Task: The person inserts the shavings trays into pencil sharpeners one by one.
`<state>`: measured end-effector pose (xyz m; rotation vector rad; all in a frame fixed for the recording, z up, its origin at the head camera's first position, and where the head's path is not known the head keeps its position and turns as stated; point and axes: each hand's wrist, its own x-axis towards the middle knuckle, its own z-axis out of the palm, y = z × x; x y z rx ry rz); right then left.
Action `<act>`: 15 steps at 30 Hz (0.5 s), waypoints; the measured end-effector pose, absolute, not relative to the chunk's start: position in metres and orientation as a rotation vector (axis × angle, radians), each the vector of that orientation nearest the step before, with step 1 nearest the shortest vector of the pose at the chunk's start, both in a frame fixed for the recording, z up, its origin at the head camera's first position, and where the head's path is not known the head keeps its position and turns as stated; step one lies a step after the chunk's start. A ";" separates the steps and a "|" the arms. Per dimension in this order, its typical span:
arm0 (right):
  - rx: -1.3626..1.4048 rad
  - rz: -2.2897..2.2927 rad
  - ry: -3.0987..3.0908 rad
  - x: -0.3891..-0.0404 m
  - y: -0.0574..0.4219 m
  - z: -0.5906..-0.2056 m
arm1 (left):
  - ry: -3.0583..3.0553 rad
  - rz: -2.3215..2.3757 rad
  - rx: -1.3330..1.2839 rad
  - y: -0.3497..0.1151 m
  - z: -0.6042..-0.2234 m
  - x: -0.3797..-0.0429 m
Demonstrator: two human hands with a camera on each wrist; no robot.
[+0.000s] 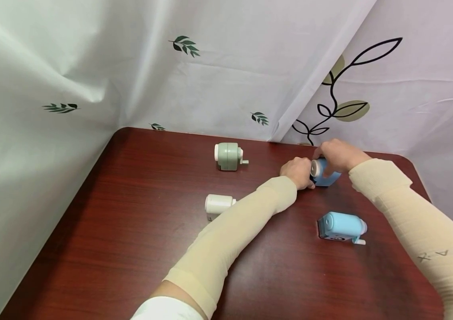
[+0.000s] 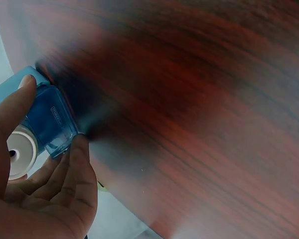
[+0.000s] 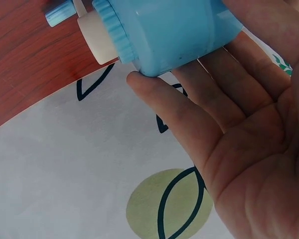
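Note:
At the back right of the table, both hands are on one blue crank pencil sharpener (image 1: 327, 179). My left hand (image 1: 297, 172) grips its end with the white round face; in the left wrist view the thumb lies along the body and the fingertips meet the see-through dark blue shavings drawer (image 2: 52, 117). From above, my right hand (image 1: 340, 154) holds the body between thumb and fingers. The right wrist view shows the light blue casing (image 3: 174, 35), a ribbed collar, a white hub (image 3: 97, 37) and the crank's blue knob (image 3: 61, 13) beyond the fingertips.
A second light blue sharpener (image 1: 344, 225) lies nearer on the right, its crank pointing right. The green sharpener (image 1: 228, 156) stands at the back middle. A white one (image 1: 218, 204) is partly hidden by the left sleeve. White patterned curtain (image 1: 218, 84) borders the table (image 1: 142, 249).

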<state>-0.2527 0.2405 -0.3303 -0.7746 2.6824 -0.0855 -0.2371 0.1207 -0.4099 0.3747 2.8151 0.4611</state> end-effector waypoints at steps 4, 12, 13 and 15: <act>-0.763 -0.085 2.680 -0.252 0.241 -0.329 | 2.815 0.469 0.346 0.123 -0.409 -0.236; -0.783 -0.087 2.691 -0.253 0.241 -0.329 | 2.811 0.469 0.332 0.127 -0.411 -0.238; -0.787 -0.087 2.692 -0.253 0.241 -0.330 | 2.811 0.468 0.333 0.127 -0.411 -0.238; -0.794 -0.088 2.696 -0.253 0.241 -0.331 | 2.811 0.470 0.329 0.127 -0.412 -0.238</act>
